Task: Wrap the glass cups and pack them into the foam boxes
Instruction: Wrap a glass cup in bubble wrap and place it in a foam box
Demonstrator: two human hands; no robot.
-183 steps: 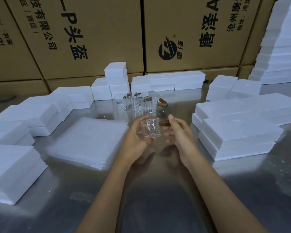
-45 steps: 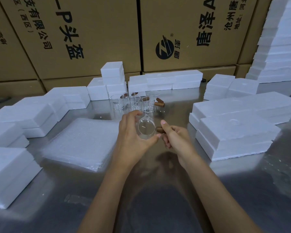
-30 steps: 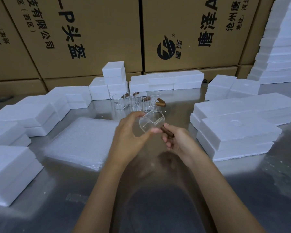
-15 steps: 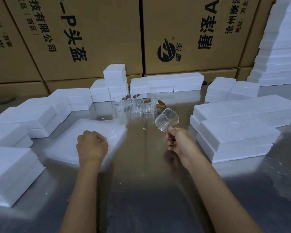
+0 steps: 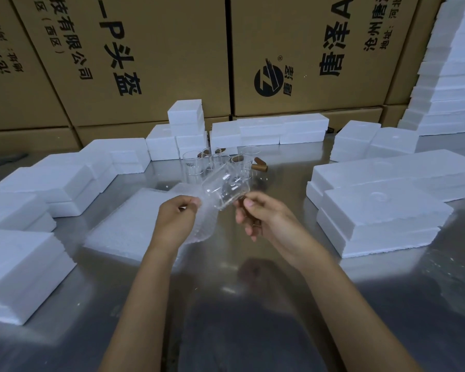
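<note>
Wrapping step: right hand [image 5: 263, 216] grips glass cup [image 5: 226, 187] by handle, left hand [image 5: 176, 218] pinches bubble wrap sheet [image 5: 203, 224]; next, likely roll sheet around cup

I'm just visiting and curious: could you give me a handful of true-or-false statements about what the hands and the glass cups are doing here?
1. The right hand holds a clear glass cup with a brown wooden handle. True.
2. That cup stands upright on the shiny metal table. False: it is tilted on its side in the air.
3. The left hand pinches a sheet of clear bubble wrap. True.
4. The held cup is already inside a white foam box. False: it is above the table, between the hands.
5. More clear glass cups stand on the table beyond the hands. True.
</note>
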